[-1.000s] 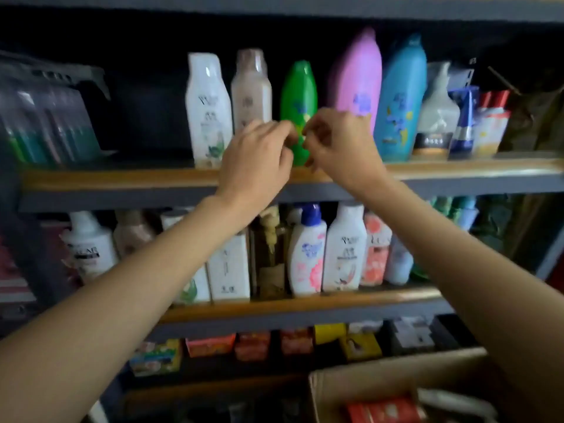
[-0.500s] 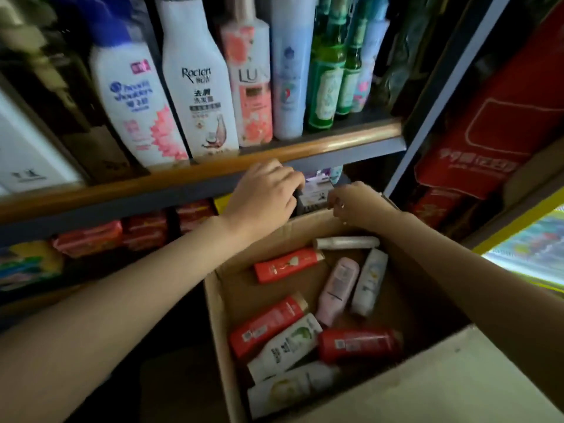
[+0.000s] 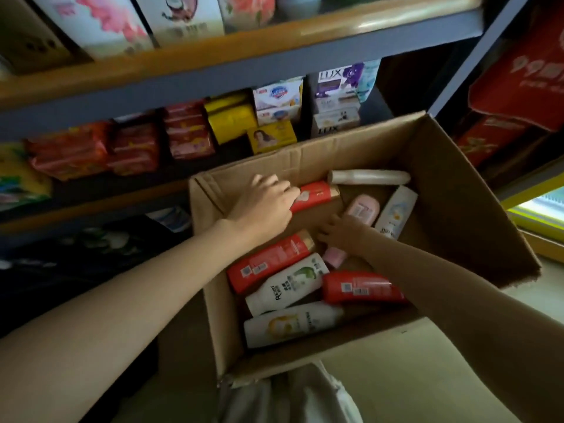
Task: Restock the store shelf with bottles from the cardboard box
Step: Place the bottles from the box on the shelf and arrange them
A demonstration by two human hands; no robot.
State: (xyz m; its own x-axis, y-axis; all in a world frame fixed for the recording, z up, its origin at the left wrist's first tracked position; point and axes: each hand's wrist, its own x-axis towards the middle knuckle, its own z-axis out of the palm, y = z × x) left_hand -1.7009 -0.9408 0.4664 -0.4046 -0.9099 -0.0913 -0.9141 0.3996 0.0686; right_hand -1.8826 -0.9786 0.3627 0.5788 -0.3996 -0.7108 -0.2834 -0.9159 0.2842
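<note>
Now, both hands in cardboard box (image 3: 451,184), left hand (image 3: 262,206) on red bottle (image 3: 314,195), right hand (image 3: 345,232) on pink bottle (image 3: 363,209)

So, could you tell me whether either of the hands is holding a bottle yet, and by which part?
The left hand grips a red bottle at its base end. The right hand grasps the pink bottle around its middle.

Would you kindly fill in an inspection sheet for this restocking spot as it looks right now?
Surface: pale floor under the cardboard box.
Job's things: eight bottles lie flat in the box, three red, one pink bottle; shelf above holds standing bottles.
Clutter: soap packs on the lower shelf.
Grippers: left hand on the far red bottle; right hand on the pink bottle; grip unclear.
Cables: nothing seen.
Surroundings: red packaging at right.
</note>
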